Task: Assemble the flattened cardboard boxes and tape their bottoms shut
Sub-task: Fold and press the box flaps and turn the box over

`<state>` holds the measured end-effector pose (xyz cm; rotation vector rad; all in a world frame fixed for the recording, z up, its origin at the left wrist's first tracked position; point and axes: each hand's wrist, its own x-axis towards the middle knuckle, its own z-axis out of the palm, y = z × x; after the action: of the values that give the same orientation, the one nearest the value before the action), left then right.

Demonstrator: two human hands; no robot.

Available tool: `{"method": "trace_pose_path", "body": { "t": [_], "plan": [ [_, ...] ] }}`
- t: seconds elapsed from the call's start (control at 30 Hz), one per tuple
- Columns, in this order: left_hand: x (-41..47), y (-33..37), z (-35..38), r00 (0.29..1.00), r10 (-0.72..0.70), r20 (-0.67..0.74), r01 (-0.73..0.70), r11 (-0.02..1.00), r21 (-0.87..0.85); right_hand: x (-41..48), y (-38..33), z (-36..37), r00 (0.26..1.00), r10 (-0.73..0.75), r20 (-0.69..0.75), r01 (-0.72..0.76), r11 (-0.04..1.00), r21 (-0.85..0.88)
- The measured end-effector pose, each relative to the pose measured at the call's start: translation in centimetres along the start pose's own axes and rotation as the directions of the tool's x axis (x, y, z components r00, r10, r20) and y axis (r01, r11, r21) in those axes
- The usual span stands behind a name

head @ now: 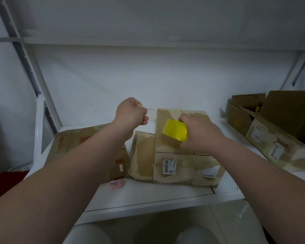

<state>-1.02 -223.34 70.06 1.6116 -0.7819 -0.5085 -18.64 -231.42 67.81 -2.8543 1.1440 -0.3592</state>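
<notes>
Taping step, looks like. Pinching clear tape strip [152, 117] w/ left hand [130, 114], gripping yellow tape roll [175, 130] w/ right hand [200, 132], atop brown cardboard box [185, 166] mid white table [148, 194]. Next prob: lay strip over btm seam, press flat.

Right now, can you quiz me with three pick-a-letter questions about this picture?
1. Where is the pink cutter? A) in a drawer B) on the white table beside the flat cardboard C) in a hand
2. What colour is the tape roll? A) blue B) yellow C) red
3. What is the left hand doing? A) lying flat B) holding the cutter C) pinching the pulled-out tape end
Answers: 1 B, it lies on the table by the cardboard. 2 B, the roll in the right hand is yellow. 3 C, it pinches the clear strip.
</notes>
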Motion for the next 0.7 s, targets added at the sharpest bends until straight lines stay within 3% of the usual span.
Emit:
{"method": "trace_pose_path", "body": {
  "t": [0.13,0.27,0.4,0.5,0.57,0.63,0.7],
  "plan": [
    [0.4,-0.8,-0.6,0.996,-0.086,-0.017,0.083,0.987,-0.134,-0.4,2.0,1.6,0.979,0.084,-0.184,-0.029,0.958,0.287],
    [0.4,-1.5,-0.9,0.994,-0.110,-0.019,0.105,0.977,-0.186,-0.8,2.7,4.4,0.963,0.173,-0.204,-0.085,0.920,0.382],
    [0.1,-2.3,-1.4,0.994,-0.098,-0.041,0.088,0.976,-0.199,-0.8,2.4,5.2,0.940,0.271,-0.207,-0.077,0.760,0.646],
    [-0.3,-3.7,-1.1,0.985,-0.168,-0.044,0.158,0.973,-0.165,-0.7,2.4,3.7,0.885,0.368,-0.286,-0.011,0.631,0.776],
    [-0.7,-5.0,-0.2,0.968,-0.250,0.011,0.248,0.951,-0.184,-0.8,2.8,2.6,0.854,0.365,-0.372,-0.009,0.723,0.690],
    [-1.3,-6.4,0.9,0.948,-0.312,0.066,0.319,0.919,-0.234,-1.0,3.5,1.8,0.857,0.247,-0.453,0.010,0.870,0.493],
    [-1.8,-7.9,1.8,0.948,-0.317,0.030,0.316,0.925,-0.208,-1.2,3.9,1.4,0.887,0.117,-0.446,0.042,0.943,0.331]
  ]
}}
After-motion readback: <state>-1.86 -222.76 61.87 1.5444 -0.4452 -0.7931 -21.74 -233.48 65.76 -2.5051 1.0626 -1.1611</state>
